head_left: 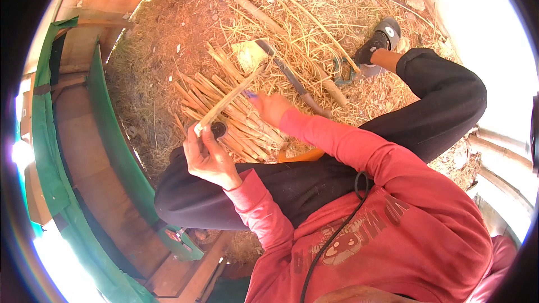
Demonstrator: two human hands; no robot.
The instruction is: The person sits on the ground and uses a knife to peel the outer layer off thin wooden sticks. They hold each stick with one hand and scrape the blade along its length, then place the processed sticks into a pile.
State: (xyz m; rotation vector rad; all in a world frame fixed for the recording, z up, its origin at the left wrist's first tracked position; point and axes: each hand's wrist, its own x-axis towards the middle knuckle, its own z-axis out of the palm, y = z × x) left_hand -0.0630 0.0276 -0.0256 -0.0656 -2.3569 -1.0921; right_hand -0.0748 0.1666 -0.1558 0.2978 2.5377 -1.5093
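Note:
My left hand (212,158) pinches the lower end of a pale split wooden stick (233,96), which slants up and to the right. Close to the stick's middle is my right hand (270,109), its fingers curled and slightly blurred. Something small and blue shows at those fingers, but its kind is unclear. Beneath both hands lies a pile of split wooden sticks (242,134). Just beyond my right hand, a long dark blade with a wooden handle (293,81) rests on the straw.
Loose straw (314,28) covers the dirt floor. A long pole (250,7) lies beyond the pile, near a flat pale wood block (249,56). To the left stands a green-edged wooden structure (84,129). My sandalled foot (379,42) is at the far right.

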